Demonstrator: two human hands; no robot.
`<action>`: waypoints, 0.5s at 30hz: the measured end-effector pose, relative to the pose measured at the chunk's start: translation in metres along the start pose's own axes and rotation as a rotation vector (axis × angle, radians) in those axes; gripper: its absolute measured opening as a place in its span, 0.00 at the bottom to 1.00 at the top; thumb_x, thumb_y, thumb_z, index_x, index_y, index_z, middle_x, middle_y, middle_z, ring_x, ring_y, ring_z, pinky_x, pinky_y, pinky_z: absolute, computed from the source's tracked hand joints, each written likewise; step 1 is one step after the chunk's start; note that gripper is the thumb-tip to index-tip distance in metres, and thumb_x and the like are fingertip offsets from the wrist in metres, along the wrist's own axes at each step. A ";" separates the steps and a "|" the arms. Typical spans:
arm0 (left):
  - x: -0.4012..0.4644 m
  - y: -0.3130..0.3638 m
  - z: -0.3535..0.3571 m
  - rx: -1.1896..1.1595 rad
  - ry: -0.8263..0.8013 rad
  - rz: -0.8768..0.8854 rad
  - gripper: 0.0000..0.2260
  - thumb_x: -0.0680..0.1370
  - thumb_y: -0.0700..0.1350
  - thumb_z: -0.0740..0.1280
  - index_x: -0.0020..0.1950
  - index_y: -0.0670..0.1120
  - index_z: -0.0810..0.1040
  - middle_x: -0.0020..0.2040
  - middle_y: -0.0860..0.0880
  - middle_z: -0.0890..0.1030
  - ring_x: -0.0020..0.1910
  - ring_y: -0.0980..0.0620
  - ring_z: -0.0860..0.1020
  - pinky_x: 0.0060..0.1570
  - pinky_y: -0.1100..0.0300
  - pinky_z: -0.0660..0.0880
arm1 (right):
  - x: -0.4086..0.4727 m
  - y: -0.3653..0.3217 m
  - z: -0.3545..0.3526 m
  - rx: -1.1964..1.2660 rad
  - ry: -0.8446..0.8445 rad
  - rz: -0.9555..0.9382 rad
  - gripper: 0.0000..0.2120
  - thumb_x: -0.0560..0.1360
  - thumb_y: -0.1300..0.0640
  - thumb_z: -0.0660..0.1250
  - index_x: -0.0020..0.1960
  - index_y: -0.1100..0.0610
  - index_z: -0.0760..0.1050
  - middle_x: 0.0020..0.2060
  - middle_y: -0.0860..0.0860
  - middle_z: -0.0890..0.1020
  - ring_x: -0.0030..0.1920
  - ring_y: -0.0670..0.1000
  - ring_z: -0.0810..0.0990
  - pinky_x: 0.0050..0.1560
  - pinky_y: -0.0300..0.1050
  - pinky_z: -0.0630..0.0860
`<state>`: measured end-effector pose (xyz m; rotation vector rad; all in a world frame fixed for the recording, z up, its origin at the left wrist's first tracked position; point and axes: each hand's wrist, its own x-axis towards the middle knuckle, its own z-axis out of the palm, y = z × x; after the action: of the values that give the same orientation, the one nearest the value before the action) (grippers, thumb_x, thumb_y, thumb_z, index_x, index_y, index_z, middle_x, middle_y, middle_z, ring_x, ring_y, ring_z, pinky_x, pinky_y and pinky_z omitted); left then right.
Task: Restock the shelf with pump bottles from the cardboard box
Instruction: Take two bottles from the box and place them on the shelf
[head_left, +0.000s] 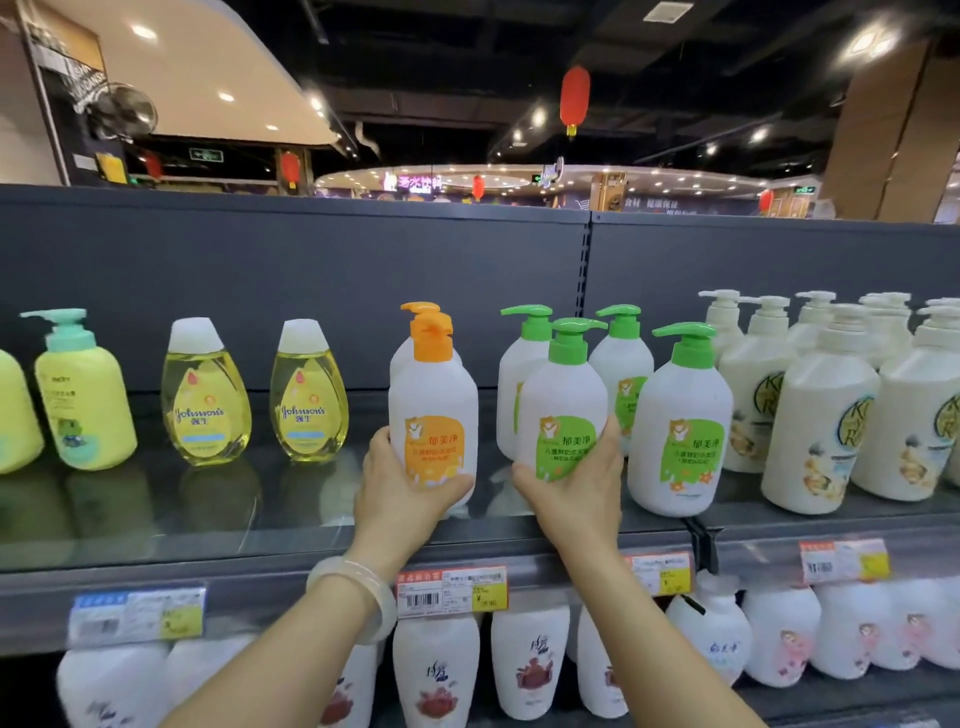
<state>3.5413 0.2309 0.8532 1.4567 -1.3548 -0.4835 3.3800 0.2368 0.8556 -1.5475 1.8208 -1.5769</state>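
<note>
Left hand (410, 483): gripping the upright orange-pump bottle (434, 415) near the shelf's front edge (208, 561).
Right hand (576, 483): gripping the upright green-pump bottle (563, 400), just right of it.

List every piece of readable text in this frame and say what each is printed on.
"Johnson's": both yellow bottles.
"郁美净": orange-pump bottle in the left hand.
"郁美净": green-pump bottle in the right hand, and on the standing green-pump bottle.
Price tags, small label print and background signs: too blurred to read.
</note>
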 end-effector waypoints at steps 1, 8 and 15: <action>-0.001 0.000 0.000 0.005 0.001 0.003 0.31 0.61 0.51 0.78 0.56 0.52 0.64 0.56 0.49 0.76 0.53 0.48 0.76 0.48 0.58 0.71 | 0.000 0.000 0.000 0.008 0.005 0.002 0.53 0.63 0.50 0.75 0.76 0.53 0.44 0.68 0.54 0.65 0.69 0.55 0.63 0.61 0.54 0.68; -0.006 0.009 -0.002 0.038 0.022 -0.026 0.31 0.60 0.52 0.78 0.55 0.53 0.64 0.52 0.52 0.76 0.50 0.52 0.75 0.47 0.58 0.70 | 0.002 0.006 0.000 0.052 -0.008 -0.017 0.52 0.64 0.51 0.75 0.76 0.53 0.45 0.70 0.54 0.64 0.70 0.55 0.62 0.61 0.55 0.68; -0.010 0.012 -0.006 0.028 0.015 -0.041 0.31 0.62 0.48 0.78 0.58 0.50 0.66 0.50 0.55 0.76 0.49 0.52 0.76 0.45 0.61 0.70 | 0.002 0.007 0.000 0.055 0.014 -0.050 0.51 0.64 0.52 0.75 0.76 0.56 0.47 0.71 0.55 0.63 0.70 0.55 0.61 0.62 0.56 0.67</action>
<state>3.5377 0.2441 0.8623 1.5113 -1.3266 -0.4806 3.3758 0.2340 0.8507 -1.5723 1.7446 -1.6498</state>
